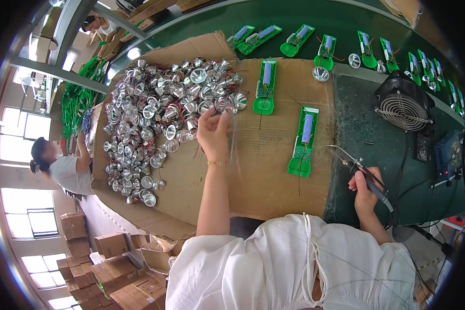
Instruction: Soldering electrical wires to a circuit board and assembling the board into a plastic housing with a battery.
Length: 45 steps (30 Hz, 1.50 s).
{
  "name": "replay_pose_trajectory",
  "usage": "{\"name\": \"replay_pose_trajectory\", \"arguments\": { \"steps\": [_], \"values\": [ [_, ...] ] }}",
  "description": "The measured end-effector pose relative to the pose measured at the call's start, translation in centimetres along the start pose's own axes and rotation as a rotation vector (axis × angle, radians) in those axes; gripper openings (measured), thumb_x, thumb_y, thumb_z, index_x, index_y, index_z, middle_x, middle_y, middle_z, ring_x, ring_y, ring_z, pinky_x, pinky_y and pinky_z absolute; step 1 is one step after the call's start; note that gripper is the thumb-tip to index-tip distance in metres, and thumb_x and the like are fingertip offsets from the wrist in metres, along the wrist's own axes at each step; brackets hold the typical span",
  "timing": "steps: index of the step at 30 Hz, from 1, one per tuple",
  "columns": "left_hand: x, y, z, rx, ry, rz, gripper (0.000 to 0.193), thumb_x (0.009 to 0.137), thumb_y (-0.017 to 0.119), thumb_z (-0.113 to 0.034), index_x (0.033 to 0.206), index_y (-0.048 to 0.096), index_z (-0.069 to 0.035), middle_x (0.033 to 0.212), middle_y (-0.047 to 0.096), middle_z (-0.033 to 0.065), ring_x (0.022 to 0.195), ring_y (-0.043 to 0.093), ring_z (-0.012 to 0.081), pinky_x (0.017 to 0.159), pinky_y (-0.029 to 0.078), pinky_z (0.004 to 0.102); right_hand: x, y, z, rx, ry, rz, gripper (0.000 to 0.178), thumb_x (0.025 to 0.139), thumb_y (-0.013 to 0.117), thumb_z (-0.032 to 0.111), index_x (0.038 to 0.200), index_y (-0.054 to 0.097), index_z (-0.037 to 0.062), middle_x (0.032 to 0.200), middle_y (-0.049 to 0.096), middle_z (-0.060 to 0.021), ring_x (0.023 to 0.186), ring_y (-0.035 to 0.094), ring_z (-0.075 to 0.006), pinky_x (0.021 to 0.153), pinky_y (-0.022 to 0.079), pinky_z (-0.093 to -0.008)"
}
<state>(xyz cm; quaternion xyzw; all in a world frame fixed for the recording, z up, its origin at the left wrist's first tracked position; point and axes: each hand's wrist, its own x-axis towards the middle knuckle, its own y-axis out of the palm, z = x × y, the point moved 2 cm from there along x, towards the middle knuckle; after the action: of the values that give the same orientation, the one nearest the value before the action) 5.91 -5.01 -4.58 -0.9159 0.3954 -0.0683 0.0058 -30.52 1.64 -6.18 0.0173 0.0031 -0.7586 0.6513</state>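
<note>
My left hand is over the right edge of a heap of silvery cup-shaped lamp reflectors with thin red wires. Its thumb and fingers are apart, close beside a reflector; whether they touch it is hard to see. In my right hand is a soldering iron, its thin tip pointing up and left. Between my hands a green lamp housing lies on the cardboard, with a purple cylindrical battery and loose wires. A second green housing lies farther off.
More green housings line the far side of the bench, some with reflectors beside them. A black fan with a wire grille stands right, near a blue box-shaped unit. Cables hang there. Other people work at left, near cardboard boxes.
</note>
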Motion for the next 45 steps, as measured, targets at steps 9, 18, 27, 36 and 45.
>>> {"name": "replay_pose_trajectory", "arguments": {
  "steps": [9,18,27,36,45],
  "values": [
    [0.5,-1.0,-0.9,0.221,0.282,-0.101,0.016,0.077,0.069,-0.010,0.088,0.064,0.000,0.074,0.057,0.0007,0.066,0.052,0.0075,0.054,0.042,0.0197,-1.5,1.0,1.2,0.039,-0.047,0.072,0.014,0.082,0.060,0.006,0.084,0.048,-0.0005,0.062,0.058,-0.0092,0.052,0.056,-0.0114,0.048,0.047,-0.0224],
    [1.1,0.9,-1.9,0.340,0.616,-0.091,0.010,0.083,0.061,-0.011,0.084,0.063,-0.001,0.079,0.062,0.0049,0.066,0.054,0.0143,0.060,0.044,0.0236,-2.2,1.4,2.3,0.041,-0.027,0.140,0.015,0.082,0.061,0.007,0.085,0.049,-0.0021,0.064,0.059,-0.0100,0.055,0.058,-0.0119,0.051,0.049,-0.0241],
    [-12.1,3.5,-3.1,0.382,0.029,0.643,0.009,0.078,0.067,-0.010,0.078,0.067,-0.001,0.067,0.058,0.0033,0.064,0.055,0.0127,0.056,0.044,0.0243,-2.1,2.2,2.6,-0.110,-0.068,0.276,0.018,0.080,0.065,0.011,0.087,0.053,-0.0013,0.068,0.065,-0.0088,0.062,0.063,-0.0109,0.056,0.050,-0.0241],
    [-12.4,4.7,-2.3,0.445,0.057,0.661,0.009,0.074,0.069,-0.008,0.077,0.066,0.000,0.079,0.054,0.0071,0.063,0.056,0.0152,0.056,0.045,0.0254,-2.0,2.8,2.2,-0.096,-0.050,0.224,0.018,0.080,0.065,0.011,0.085,0.053,-0.0014,0.066,0.063,-0.0077,0.059,0.061,-0.0085,0.053,0.048,-0.0224],
    [-12.3,5.1,-1.9,0.434,0.031,0.644,0.008,0.074,0.070,-0.008,0.075,0.066,0.000,0.078,0.055,0.0072,0.061,0.055,0.0152,0.055,0.044,0.0264,-1.8,3.5,2.4,-0.088,-0.059,0.231,0.018,0.080,0.065,0.010,0.082,0.051,-0.0006,0.064,0.063,-0.0078,0.055,0.060,-0.0084,0.051,0.047,-0.0215]
  ]
}}
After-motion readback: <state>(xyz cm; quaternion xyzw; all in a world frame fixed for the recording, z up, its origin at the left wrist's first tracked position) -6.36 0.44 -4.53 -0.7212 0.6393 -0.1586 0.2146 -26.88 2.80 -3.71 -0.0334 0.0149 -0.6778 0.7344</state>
